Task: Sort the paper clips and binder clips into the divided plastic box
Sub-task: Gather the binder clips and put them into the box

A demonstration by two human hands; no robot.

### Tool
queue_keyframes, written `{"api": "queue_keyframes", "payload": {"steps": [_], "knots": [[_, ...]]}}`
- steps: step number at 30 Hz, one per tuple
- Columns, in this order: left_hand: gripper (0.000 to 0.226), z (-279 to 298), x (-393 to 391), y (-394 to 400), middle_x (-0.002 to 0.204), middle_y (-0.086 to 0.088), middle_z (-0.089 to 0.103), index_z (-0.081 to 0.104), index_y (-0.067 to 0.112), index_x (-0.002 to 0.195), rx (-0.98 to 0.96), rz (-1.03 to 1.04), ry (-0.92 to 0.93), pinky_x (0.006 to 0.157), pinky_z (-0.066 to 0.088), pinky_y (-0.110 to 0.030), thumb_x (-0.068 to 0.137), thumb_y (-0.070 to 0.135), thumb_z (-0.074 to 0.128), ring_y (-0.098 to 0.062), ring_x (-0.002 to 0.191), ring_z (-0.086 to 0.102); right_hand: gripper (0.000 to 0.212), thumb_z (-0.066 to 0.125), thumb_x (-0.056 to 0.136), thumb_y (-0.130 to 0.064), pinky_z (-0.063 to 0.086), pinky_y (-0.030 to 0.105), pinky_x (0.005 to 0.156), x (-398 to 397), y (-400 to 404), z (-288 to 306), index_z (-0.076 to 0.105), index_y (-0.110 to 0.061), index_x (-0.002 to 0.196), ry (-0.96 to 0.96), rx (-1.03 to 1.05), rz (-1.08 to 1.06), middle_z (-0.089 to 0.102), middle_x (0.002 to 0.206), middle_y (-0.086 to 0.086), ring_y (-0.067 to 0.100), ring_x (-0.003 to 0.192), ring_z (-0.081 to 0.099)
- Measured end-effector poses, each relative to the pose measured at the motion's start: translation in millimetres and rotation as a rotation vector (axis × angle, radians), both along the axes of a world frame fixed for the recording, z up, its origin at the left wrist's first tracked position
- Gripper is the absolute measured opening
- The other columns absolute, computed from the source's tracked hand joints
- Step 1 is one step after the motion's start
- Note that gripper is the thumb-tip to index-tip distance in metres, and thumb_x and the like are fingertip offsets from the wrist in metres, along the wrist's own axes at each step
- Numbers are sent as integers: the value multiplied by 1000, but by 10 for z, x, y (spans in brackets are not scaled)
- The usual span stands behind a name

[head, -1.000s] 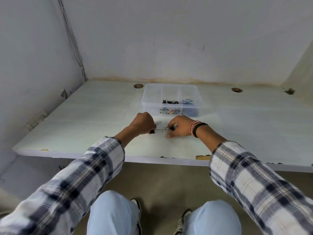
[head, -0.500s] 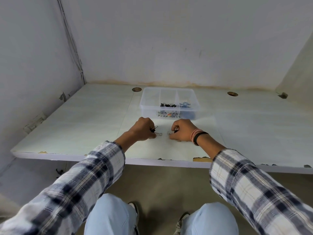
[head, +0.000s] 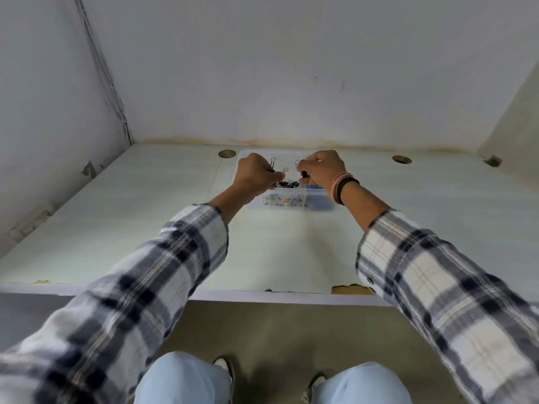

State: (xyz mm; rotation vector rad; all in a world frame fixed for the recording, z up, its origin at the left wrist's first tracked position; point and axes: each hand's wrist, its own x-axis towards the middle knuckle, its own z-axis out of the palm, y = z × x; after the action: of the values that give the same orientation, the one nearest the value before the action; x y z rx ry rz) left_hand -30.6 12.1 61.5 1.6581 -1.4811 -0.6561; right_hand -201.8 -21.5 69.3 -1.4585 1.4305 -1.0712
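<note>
Both hands have risen from the pale desk (head: 145, 223) to above the divided plastic box (head: 291, 201) near the stained back wall (head: 291, 83). Left hand (head: 255, 176) and right hand (head: 320, 170) each pinch binder clips (head: 284, 170). Desk front edge chipped.

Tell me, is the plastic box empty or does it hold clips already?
Not empty. The plastic box already holds black clips in one compartment.

Stained white walls (head: 291, 68), perhaps damp
</note>
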Motion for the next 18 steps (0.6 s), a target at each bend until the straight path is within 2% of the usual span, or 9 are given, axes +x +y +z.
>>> {"api": "queue_keyframes", "payload": {"steps": [3,6,8,9,10,12,13,15,18], "knots": [[37,-53,-94,-243,73,-13,69,63,-1,69,97,-13,-97,43,51,-22,84,28,79,-22,63,75,9,74,82,-5,62,42,77,15,-245,-42,68,-2,87,-7,84,119,66,97,16,30,84,70],[37,-133,-22,-206,54,-1,49,50,13,55,-39,98,-147,53,45,-24,87,19,67,-16,48,50,20,57,83,-2,60,50,78,-119,-263,-116,66,13,93,226,-77,13,68,87,24,39,83,70],[18,-222,113,-155,78,-9,68,71,8,77,-175,258,-187,69,49,-31,86,19,59,-23,71,61,26,53,82,-6,55,47,92,-277,-287,-216,68,10,95,426,-222,-150,71,100,26,41,98,67],[29,-287,193,-149,104,-15,72,74,5,103,-184,331,-197,84,52,-37,86,23,58,-30,95,65,30,55,86,-11,49,43,101,-355,-277,-279,68,5,107,496,-214,-202,68,115,23,38,111,62],[43,-372,277,-137,126,-18,66,67,2,123,-126,371,-164,97,50,-43,88,26,57,-35,115,60,38,55,90,-16,42,41,107,-425,-247,-345,62,1,124,522,-151,-220,61,129,21,36,123,54],[54,-506,375,-81,143,-17,55,54,3,139,23,352,68,105,47,-47,91,26,53,-37,128,52,51,50,96,-20,36,39,110,-528,-169,-463,45,-1,143,434,5,-187,46,148,19,35,135,43],[49,-541,388,-34,138,-15,57,55,6,136,73,317,200,101,49,-45,92,25,51,-35,124,55,52,47,98,-20,35,37,111,-549,-126,-517,41,-3,146,358,54,-170,42,151,17,34,137,42],[24,-603,395,78,105,-8,63,64,12,105,99,274,370,80,49,-34,90,24,49,-27,98,58,51,42,99,-21,34,35,112,-552,13,-580,40,-6,148,243,80,-173,38,155,13,31,139,41],[14,-650,378,343,78,-8,47,52,8,82,55,268,366,60,29,-33,82,22,47,-20,72,41,50,41,99,-21,34,36,113,-551,282,-638,43,-9,148,175,38,-226,41,154,10,30,139,42]]}}
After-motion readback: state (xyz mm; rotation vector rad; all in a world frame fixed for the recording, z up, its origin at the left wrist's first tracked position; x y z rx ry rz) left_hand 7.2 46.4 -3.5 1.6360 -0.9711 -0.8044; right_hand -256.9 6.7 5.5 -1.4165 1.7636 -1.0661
